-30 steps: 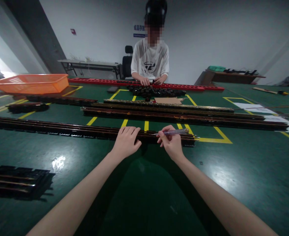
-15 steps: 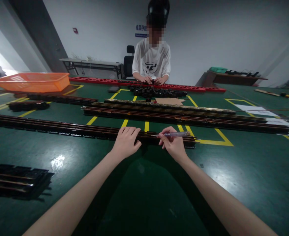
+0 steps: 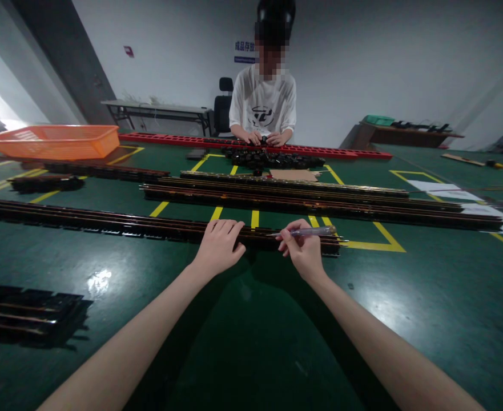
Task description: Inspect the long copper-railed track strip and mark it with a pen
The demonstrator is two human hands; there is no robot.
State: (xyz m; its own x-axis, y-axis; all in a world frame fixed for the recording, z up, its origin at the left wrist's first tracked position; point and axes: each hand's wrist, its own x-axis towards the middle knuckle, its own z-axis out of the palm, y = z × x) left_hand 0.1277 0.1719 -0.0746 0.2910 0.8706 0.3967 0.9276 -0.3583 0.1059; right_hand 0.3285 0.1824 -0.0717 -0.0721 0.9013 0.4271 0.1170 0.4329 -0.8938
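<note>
L grip [image 3: 219, 248] lay palm-down over the long dark strip [image 3: 105, 221], fingers [image 3: 226, 226] bent across its top, thumb [image 3: 239, 250] apart from them on the near side; couldn't tell if it pinched the strip or just pressed on it. R grip [image 3: 305, 251] was clamped on a slim tool [image 3: 315, 231], held like a pen: clear handle sticking out R past the knuckles, thin shaft aimed L twd the other grip. Tip sat over the strip in the gap btwn both grips; too small to say if touching. Strip ran well out L of the L grip to the pic edge & ended just R of the R grip, w/ thin rod ends poking out.

All on a green table [image 3: 388, 331] w/ yellow tape [image 3: 255, 219]. Just beyond both grips: bundle of similar strips [image 3: 341, 210], approx parallel. Farther off: cardboard [image 3: 294, 175], pile of dark parts [image 3: 277, 160], red rail [image 3: 341, 152], & a co-worker [image 3: 263, 94] w/ both hands at the rail. Far L of L grip: orange basket [image 3: 101, 147]; nearer, low L, a short dark bundle [image 3: 20, 317]. Far R of R grip: white papers [image 3: 443, 188].
</note>
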